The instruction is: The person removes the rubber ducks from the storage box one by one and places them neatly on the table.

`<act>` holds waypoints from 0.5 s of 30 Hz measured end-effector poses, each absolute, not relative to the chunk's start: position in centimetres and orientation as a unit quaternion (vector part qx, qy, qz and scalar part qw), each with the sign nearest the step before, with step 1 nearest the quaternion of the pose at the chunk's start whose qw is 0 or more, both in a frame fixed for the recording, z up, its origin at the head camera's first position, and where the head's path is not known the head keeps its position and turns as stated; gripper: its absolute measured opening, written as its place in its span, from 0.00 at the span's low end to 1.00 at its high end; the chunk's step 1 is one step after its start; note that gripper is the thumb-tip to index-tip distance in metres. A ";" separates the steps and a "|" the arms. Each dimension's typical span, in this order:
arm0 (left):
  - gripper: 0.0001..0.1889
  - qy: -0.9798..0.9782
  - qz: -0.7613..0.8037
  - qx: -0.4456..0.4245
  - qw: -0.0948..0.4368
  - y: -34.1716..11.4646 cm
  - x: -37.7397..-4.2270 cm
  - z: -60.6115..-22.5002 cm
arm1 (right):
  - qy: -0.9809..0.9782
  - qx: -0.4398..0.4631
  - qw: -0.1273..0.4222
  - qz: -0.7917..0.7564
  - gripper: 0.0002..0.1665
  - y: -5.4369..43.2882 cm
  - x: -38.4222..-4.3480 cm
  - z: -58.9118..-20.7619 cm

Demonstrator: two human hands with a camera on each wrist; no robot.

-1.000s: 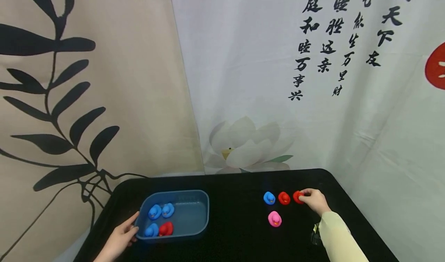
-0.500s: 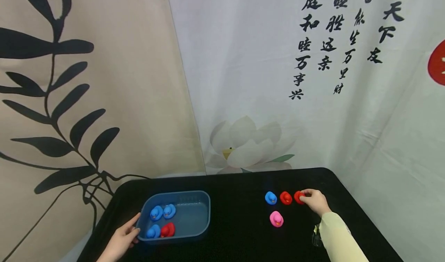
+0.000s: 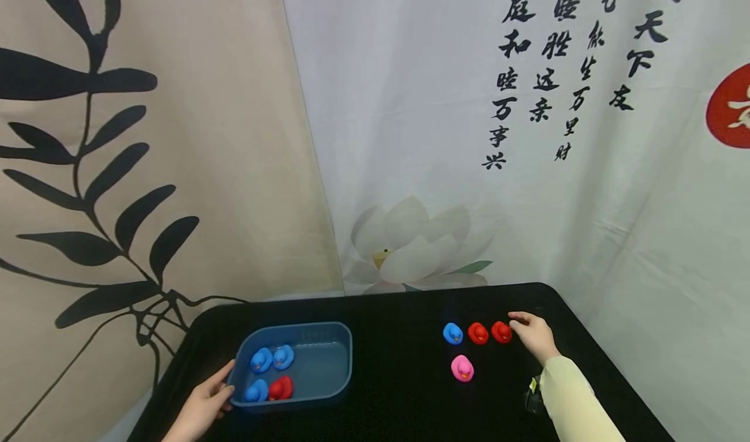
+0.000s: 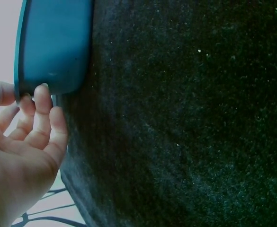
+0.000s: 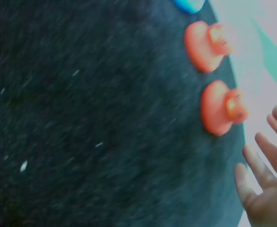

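Note:
At the left of the head view, my left hand (image 3: 202,403) holds the near-left corner of a blue plastic tray (image 3: 322,396). In the left wrist view its fingertips (image 4: 42,92) are at the tray's rim and outer wall. Inside the tray sit several rubber ducks, blue ones and a red duck (image 3: 280,388). My right hand (image 3: 534,336) is just right of another red duck (image 3: 501,332), apart from it, with nothing held. The right wrist view shows that hand's fingers (image 5: 257,163) spread and relaxed beside the duck.
Left of that duck stand a second red duck (image 3: 478,333) and a blue duck (image 3: 453,333) in a row. A pink duck (image 3: 462,368) sits nearer, below them. The black table (image 3: 398,351) meets a printed curtain (image 3: 410,136) behind.
My right hand has let go of the rightmost red duck and moved slightly right, its fingers loosening. The left hand still holds the tray.

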State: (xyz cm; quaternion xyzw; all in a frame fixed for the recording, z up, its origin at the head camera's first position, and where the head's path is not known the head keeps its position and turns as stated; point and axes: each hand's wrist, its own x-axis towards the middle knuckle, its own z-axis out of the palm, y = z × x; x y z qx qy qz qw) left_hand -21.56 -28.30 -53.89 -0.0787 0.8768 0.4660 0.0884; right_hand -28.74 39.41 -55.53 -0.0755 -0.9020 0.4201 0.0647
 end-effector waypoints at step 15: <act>0.31 0.867 0.486 -0.080 0.076 -28.7 -21.4 -53.9 | -0.881 -0.005 0.099 0.463 0.15 29.5 -30.8 -49.1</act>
